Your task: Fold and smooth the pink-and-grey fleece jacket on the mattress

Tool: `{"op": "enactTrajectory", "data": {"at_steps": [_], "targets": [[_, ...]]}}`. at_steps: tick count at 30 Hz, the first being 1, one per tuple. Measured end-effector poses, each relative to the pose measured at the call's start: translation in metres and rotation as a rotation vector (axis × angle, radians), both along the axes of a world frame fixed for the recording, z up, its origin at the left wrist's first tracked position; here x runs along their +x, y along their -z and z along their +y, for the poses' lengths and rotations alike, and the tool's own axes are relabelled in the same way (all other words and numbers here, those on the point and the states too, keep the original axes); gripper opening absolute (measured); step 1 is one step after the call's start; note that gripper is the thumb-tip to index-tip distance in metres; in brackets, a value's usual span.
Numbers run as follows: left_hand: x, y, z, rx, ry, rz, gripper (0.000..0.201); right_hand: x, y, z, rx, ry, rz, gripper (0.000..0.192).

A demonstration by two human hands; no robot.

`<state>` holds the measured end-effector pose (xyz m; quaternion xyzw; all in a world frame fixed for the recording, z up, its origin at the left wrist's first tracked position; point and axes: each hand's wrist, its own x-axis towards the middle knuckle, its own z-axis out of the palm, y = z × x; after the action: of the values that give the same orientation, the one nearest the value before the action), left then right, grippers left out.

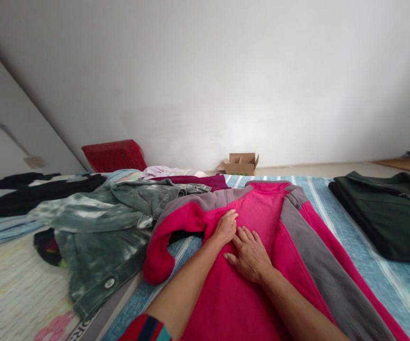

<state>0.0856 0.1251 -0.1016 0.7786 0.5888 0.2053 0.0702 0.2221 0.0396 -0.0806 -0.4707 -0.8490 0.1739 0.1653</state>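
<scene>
A pink and grey jacket point(258, 203) lies spread before me, its collar at the far end. Its left sleeve point(158, 241) bends out toward a green-grey denim jacket point(108, 246), while the grey-striped right sleeve point(325, 265) runs down toward me. My left hand point(226, 227) rests on the upper part of the pink cloth, fingers slightly bent, with no fold visibly pinched. Just right of it, my right hand point(250, 255) presses flat on the same cloth, thumb and fingers spread. The two hands almost touch.
A folded dark green garment point(389, 213) lies at right on the blue striped sheet point(400, 284). Piled clothes point(41, 194) cover the left side. Beyond the bed are a red box-like item point(114, 156) and an open cardboard box point(240, 165) near the white wall.
</scene>
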Motion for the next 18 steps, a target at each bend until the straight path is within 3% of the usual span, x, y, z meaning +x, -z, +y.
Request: {"op": "enactTrajectory", "data": {"at_steps": [6,13,18], "targets": [[0.006,0.004,-0.001,-0.006,-0.102,-0.017,0.042,0.006,0.008,0.005,0.041,-0.01,0.145,0.048],[0.012,0.002,-0.011,-0.009,-0.107,-0.029,0.043,0.011,0.026,0.019,0.004,-0.004,0.547,0.038],[0.015,-0.001,-0.015,-0.01,-0.093,-0.116,0.04,0.012,0.014,0.012,0.027,0.088,0.58,0.029]]}}
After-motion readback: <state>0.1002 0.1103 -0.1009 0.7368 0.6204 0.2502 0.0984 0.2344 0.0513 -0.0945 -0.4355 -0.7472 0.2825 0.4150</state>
